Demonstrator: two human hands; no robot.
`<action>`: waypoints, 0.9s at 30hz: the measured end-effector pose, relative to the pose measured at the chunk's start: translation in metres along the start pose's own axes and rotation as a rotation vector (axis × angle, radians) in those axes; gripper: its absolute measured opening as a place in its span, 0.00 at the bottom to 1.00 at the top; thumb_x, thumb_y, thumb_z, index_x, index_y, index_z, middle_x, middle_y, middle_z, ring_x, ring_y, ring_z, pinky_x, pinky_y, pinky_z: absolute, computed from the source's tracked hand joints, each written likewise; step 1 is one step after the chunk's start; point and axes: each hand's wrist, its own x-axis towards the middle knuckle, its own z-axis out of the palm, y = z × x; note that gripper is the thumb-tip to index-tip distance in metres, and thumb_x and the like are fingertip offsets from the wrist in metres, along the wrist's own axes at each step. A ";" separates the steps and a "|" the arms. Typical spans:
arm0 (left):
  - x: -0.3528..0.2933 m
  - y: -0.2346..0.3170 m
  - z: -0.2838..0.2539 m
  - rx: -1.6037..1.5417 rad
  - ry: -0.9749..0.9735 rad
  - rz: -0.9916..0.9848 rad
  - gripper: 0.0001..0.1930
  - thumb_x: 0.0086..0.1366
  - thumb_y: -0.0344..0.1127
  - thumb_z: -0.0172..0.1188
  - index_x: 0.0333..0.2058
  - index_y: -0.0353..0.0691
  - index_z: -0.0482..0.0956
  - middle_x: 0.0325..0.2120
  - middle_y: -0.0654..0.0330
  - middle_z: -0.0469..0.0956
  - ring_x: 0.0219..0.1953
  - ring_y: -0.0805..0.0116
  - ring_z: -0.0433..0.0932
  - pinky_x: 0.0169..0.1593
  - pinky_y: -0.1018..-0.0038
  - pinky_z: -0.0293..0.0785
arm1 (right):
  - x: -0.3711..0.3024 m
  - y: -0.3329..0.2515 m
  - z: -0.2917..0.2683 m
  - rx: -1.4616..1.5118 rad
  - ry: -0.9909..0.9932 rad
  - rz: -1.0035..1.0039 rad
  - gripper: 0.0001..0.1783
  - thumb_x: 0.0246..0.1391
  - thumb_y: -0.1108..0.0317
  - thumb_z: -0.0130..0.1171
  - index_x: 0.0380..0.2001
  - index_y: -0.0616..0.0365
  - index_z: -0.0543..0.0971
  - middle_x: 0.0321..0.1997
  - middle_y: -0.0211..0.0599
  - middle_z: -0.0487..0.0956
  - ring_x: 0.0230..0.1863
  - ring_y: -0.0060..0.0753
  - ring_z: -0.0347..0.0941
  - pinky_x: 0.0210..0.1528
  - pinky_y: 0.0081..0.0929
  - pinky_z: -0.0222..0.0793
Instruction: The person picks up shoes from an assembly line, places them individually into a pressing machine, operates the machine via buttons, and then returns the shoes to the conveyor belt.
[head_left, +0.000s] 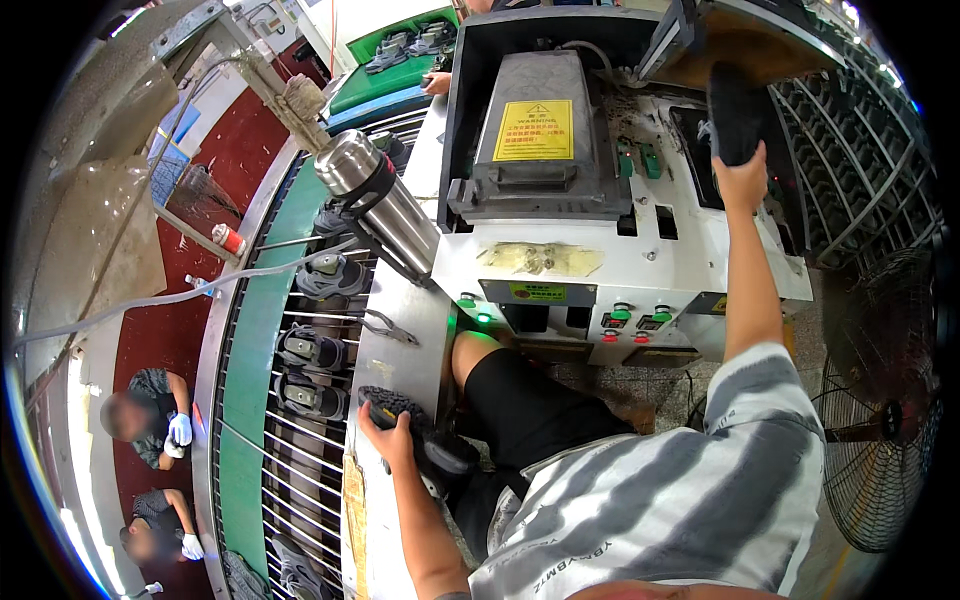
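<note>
My right hand (pixel 742 182) is raised at the right side of the machine, closed on the lower end of a black shoe sole (pixel 735 120). That sole stands nearly upright below a lifted cover with a brown underside (pixel 745 55). By the metal ledge, my left hand (pixel 390 436) is closed round a dark sole with a knobbly surface (pixel 415 412). Another smooth black piece (pixel 450 455) lies against it, near my thigh; whether the two are joined I cannot tell.
A white machine (pixel 640 270) with a grey hood and buttons stands ahead. On its left are a steel flask (pixel 378 185), pliers (pixel 390 326) and a roller conveyor carrying grey shoes (pixel 310 347). Right are a rack of soles (pixel 840 150) and a fan (pixel 885 430). Co-workers (pixel 150 415) stand far left.
</note>
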 end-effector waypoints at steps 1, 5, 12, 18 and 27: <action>-0.001 0.008 0.004 0.064 0.022 0.008 0.39 0.40 0.26 0.66 0.56 0.38 0.65 0.60 0.47 0.58 0.64 0.49 0.56 0.67 0.62 0.49 | -0.015 0.004 -0.008 0.022 0.052 -0.006 0.51 0.31 0.52 0.70 0.59 0.65 0.62 0.55 0.55 0.72 0.55 0.54 0.68 0.56 0.44 0.65; -0.008 0.008 0.006 0.116 0.030 0.068 0.36 0.46 0.31 0.67 0.56 0.37 0.65 0.61 0.44 0.58 0.64 0.46 0.56 0.66 0.60 0.51 | -0.058 0.044 -0.035 0.190 0.031 0.094 0.49 0.31 0.55 0.74 0.53 0.73 0.63 0.56 0.59 0.67 0.56 0.57 0.67 0.59 0.44 0.62; -0.042 0.061 -0.009 -0.332 -0.216 0.250 0.26 0.53 0.34 0.64 0.52 0.36 0.71 0.59 0.50 0.64 0.64 0.53 0.59 0.66 0.61 0.50 | -0.171 0.004 -0.079 1.010 -0.449 0.261 0.35 0.37 0.67 0.75 0.49 0.68 0.72 0.52 0.41 0.75 0.52 0.35 0.71 0.55 0.34 0.66; -0.028 0.119 -0.021 -1.373 -0.672 -0.126 0.42 0.50 0.45 0.67 0.61 0.34 0.60 0.59 0.51 0.63 0.64 0.57 0.59 0.66 0.61 0.52 | -0.263 -0.184 -0.166 1.516 -1.404 0.225 0.37 0.30 0.69 0.64 0.51 0.64 0.71 0.48 0.37 0.75 0.49 0.35 0.71 0.56 0.31 0.64; -0.034 -0.037 -0.153 -1.418 0.142 -0.479 0.33 0.45 0.34 0.56 0.54 0.36 0.66 0.47 0.53 0.73 0.50 0.55 0.73 0.57 0.62 0.69 | -0.371 -0.340 -0.227 0.947 -1.872 -0.961 0.29 0.52 0.52 0.61 0.52 0.58 0.73 0.54 0.42 0.75 0.53 0.39 0.72 0.56 0.31 0.65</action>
